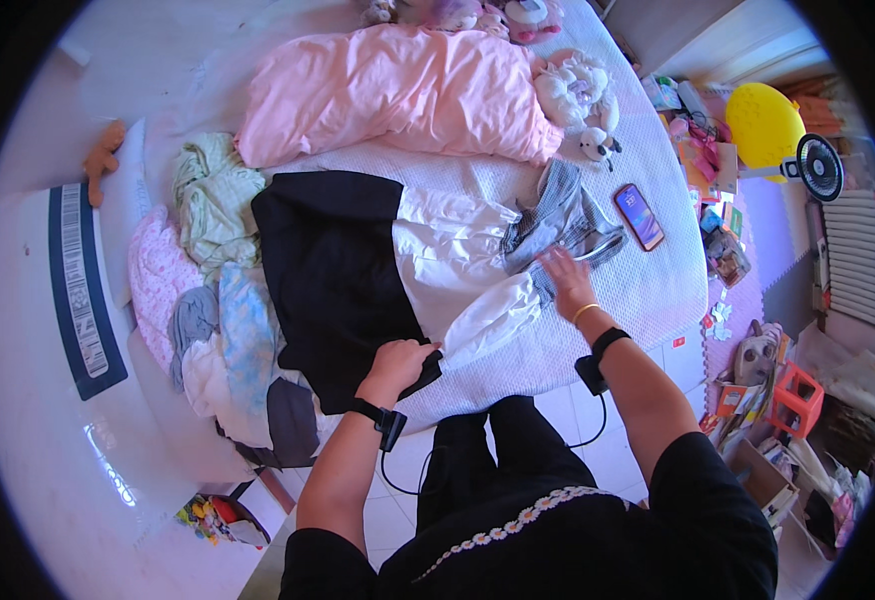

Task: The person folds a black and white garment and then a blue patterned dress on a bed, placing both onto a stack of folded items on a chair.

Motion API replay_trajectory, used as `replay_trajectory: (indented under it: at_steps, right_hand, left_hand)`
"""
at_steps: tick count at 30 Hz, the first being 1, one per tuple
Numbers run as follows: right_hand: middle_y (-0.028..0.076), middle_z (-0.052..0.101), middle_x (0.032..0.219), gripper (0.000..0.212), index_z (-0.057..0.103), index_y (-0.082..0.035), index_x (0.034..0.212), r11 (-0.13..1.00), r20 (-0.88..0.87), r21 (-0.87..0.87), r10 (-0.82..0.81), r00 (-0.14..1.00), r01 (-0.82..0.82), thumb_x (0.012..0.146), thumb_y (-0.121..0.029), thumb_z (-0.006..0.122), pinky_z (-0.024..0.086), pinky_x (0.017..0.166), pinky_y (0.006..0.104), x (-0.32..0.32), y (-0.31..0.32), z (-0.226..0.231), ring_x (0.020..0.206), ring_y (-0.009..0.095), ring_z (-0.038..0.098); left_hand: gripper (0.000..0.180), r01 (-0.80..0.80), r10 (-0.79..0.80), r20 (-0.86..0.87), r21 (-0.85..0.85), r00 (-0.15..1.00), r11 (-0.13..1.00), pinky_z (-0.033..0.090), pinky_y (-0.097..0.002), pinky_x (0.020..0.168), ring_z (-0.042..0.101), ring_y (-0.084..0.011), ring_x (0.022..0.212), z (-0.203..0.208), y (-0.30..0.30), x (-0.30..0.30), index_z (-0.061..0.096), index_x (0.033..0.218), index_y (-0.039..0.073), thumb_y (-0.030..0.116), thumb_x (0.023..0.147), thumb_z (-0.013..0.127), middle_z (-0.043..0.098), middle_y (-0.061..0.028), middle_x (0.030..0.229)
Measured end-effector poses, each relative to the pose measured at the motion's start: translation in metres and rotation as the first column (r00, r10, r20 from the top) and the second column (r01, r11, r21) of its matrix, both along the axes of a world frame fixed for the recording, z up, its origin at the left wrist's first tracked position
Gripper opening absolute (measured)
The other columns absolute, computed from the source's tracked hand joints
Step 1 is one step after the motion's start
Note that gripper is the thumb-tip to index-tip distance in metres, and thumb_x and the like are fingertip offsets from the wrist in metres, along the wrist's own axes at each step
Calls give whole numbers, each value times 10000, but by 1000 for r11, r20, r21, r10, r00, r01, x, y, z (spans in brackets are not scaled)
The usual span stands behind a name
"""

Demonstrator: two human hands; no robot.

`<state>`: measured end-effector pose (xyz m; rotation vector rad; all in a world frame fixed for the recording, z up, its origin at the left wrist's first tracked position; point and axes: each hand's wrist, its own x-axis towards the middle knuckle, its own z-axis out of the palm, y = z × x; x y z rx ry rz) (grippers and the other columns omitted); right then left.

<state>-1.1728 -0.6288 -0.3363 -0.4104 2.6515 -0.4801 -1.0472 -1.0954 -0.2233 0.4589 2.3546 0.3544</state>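
Observation:
A garment lies spread on the bed, with a wide black section (333, 270), a white section (448, 235) and a grey checked section (563, 220) at its right end. My left hand (396, 367) is closed on the near edge of the black section, close to where it meets the white. Slightly blurred, my right hand (566, 280) has its fingers apart over the white sleeve-like strip (493, 325), beside the checked cloth. Whether it presses on the fabric I cannot tell. Each wrist wears a black strapped device with a cable.
A pink pillow (398, 90) and plush toys (573, 90) lie at the far side of the bed (648, 310). Right of the garment is a phone (640, 217). Rumpled clothes (220, 200) are heaped on the left. A fan (818, 167) and boxes stand beyond the right edge.

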Motion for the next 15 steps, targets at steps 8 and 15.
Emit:
replay_trajectory:
  at_steps: [8, 15]
  right_hand:
    - [4, 901, 1478, 297, 988, -325, 1431, 804, 254, 257, 480, 840, -537, 1168, -254, 871, 261, 1553, 928, 45, -38, 10, 1738, 308, 663]
    - [36, 867, 1499, 259, 895, -224, 1460, 861, 30, 192, 475, 879, -472, 1206, -247, 849, 331, 1537, 910, 112, 20, 15, 1690, 304, 720]
  left_hand:
    - [461, -136, 137, -62, 15, 989, 991, 732, -592, 1000, 905, -441, 1166, 17, 39, 58, 914, 1630, 258, 175, 1219, 723, 864, -190, 1223]
    - [248, -203, 205, -44, -442, 978, 874, 696, -653, 1221, 921, -407, 1352, -13, -58, 175, 1047, 1117, 138, 139, 1092, 800, 984, -159, 1264]
